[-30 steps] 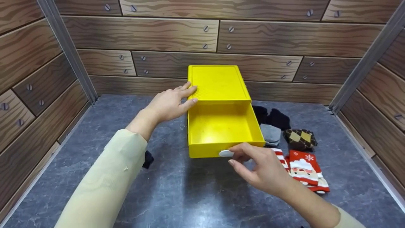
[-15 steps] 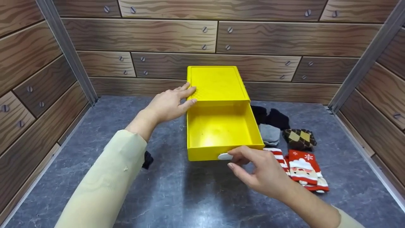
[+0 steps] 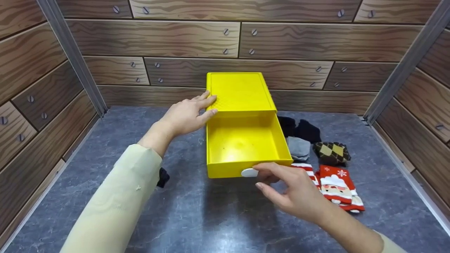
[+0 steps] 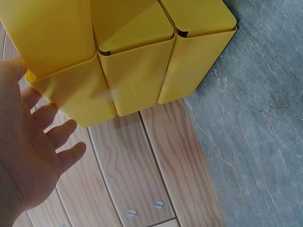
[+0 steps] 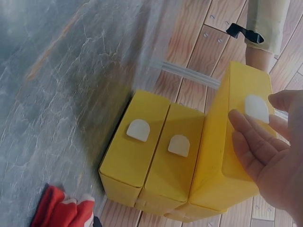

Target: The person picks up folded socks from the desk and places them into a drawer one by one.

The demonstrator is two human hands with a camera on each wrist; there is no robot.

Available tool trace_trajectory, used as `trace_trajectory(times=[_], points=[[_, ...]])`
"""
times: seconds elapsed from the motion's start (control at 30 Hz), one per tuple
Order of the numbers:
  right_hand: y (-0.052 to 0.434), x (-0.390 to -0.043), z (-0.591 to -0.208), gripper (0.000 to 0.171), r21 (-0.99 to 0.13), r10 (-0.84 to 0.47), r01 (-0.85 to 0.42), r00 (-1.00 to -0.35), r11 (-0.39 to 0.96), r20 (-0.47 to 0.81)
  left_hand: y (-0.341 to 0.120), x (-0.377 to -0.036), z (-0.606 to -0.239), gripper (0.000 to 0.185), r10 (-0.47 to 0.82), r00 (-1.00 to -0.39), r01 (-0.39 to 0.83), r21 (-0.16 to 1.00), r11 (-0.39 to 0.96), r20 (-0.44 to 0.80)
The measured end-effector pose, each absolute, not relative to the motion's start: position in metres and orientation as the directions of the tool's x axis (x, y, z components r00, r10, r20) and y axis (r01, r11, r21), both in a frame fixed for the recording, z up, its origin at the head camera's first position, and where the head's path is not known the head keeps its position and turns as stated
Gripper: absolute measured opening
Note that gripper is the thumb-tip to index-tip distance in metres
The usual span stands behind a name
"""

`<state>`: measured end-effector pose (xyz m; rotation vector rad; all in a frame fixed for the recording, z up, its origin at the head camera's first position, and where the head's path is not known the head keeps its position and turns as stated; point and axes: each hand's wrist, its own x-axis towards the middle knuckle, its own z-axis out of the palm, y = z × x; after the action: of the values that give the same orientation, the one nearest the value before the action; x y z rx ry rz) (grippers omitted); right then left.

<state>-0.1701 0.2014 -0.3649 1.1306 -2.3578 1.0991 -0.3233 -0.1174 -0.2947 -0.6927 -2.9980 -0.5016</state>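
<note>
A yellow plastic drawer box [image 3: 240,91] stands at the back of the grey surface, with its top drawer [image 3: 242,144] pulled out and nothing inside it. My left hand [image 3: 197,109] presses straight fingers against the box's upper left edge; the left wrist view shows that hand [image 4: 42,151] spread beside the box [image 4: 132,71]. My right hand [image 3: 263,175] hovers at the drawer's white handle [image 3: 249,172] with fingers loosely extended. Whether it touches the handle is unclear. In the right wrist view the right hand [image 5: 267,142] lies beside the handle [image 5: 257,108] of the pulled-out drawer [image 5: 236,156].
Right of the drawer lie several socks: black ones [image 3: 302,129], a grey one [image 3: 299,147], an argyle one [image 3: 332,153], a red-striped one [image 3: 309,170] and a red Santa one [image 3: 339,188]. Wood-patterned walls [image 3: 197,38] close in the grey surface [image 3: 218,218] on three sides.
</note>
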Motion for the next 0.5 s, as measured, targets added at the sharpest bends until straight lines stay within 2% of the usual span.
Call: trace_trajectory(times=[0.23, 0.33, 0.5], points=[[0.234, -0.173, -0.361, 0.04, -0.444, -0.492, -0.841, -0.541, 0.31, 0.681, -0.118, -0.322, -0.295, 0.071, 0.418, -0.904, 0.425, 0.311, 0.85, 0.093], [0.257, -0.177, -0.357, 0.041, -0.445, -0.436, -0.834, -0.551, 0.327, 0.712, -0.118, -0.322, -0.294, 0.071, 0.421, -0.902, 0.429, 0.31, 0.848, 0.096], [0.301, -0.188, -0.355, 0.037, -0.493, -0.322, -0.776, -0.618, 0.393, 0.717, -0.118, -0.322, -0.295, 0.069, 0.427, -0.898, 0.436, 0.312, 0.844, 0.101]])
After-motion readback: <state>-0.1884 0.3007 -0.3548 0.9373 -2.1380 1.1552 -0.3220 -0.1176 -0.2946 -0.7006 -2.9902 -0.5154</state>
